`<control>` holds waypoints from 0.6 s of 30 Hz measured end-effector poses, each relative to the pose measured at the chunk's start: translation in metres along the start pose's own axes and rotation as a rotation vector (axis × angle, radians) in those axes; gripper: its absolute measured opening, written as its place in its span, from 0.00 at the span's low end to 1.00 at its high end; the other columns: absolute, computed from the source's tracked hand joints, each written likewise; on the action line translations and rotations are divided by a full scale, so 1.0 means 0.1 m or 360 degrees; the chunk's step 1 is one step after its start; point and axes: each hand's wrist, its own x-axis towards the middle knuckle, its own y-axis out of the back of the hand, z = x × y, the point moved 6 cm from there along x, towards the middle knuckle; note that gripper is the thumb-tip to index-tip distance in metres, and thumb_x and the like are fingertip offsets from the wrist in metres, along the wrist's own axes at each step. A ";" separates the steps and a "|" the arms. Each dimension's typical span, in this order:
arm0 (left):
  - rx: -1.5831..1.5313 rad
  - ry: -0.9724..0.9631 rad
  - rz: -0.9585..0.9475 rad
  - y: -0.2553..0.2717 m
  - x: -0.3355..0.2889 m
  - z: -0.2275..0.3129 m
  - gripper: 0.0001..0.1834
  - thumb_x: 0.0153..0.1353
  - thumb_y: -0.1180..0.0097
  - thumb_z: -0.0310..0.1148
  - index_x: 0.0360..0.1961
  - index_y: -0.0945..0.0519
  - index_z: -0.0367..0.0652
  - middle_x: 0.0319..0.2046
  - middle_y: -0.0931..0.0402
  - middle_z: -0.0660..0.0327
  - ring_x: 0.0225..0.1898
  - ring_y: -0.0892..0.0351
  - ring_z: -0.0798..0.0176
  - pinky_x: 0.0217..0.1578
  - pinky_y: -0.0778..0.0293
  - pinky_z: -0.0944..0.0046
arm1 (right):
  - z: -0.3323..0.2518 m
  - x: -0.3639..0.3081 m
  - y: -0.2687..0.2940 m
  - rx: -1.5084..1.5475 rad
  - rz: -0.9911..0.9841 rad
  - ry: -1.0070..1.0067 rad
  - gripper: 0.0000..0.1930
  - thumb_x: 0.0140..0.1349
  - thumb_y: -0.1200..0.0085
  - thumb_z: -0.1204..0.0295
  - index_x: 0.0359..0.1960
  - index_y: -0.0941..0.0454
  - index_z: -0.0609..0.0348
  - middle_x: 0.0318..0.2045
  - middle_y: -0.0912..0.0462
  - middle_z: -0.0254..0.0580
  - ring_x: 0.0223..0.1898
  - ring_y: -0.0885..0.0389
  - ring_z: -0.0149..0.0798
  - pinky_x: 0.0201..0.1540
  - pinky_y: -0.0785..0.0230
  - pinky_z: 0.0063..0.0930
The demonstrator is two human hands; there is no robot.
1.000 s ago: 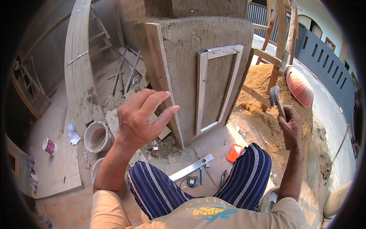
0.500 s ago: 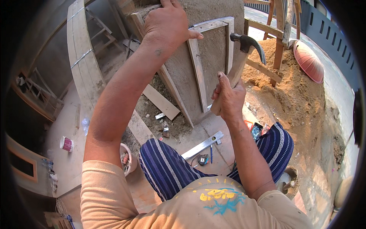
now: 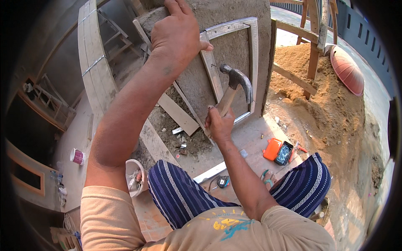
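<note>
The hands are held apart: a claw hammer [image 3: 239, 79] is gripped by its wooden handle in the right hand [image 3: 220, 122], while the left hand [image 3: 176, 33] is raised with its thumb spread toward the corner of a metal frame [image 3: 253, 54]; whether the frame is touched cannot be told. The frame is set against a rough grey pillar [image 3: 234, 54]. The hammer's head is held near a nail [image 3: 213, 65] in the left rail. An open orange case [image 3: 273, 149] is placed on the floor.
</note>
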 end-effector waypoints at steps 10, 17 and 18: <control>0.0030 0.0155 -0.0293 0.21 -0.03 0.04 0.73 0.43 0.25 0.67 0.74 0.47 0.21 0.75 0.42 0.36 0.47 0.10 0.53 0.43 0.15 0.64 | -0.32 0.00 -0.07 0.0408 -0.0040 0.0541 0.07 0.65 0.41 0.75 0.33 0.27 0.62 0.17 0.26 0.38 0.16 0.26 0.34 0.19 0.31 0.32; 0.0029 0.0146 -0.0289 0.19 -0.05 0.01 0.73 0.44 0.24 0.66 0.74 0.47 0.21 0.75 0.43 0.36 0.47 0.11 0.53 0.44 0.15 0.63 | -0.24 0.05 -0.02 -0.0073 -0.0224 0.0112 0.07 0.66 0.44 0.76 0.29 0.27 0.63 0.18 0.26 0.38 0.18 0.25 0.33 0.22 0.28 0.33; 0.0014 0.0152 -0.0319 0.17 -0.06 0.00 0.73 0.44 0.24 0.66 0.75 0.47 0.22 0.75 0.42 0.37 0.48 0.11 0.53 0.44 0.15 0.63 | -0.36 0.02 -0.05 -0.0021 -0.0174 0.0186 0.08 0.65 0.45 0.75 0.28 0.27 0.62 0.18 0.26 0.38 0.18 0.25 0.33 0.22 0.29 0.33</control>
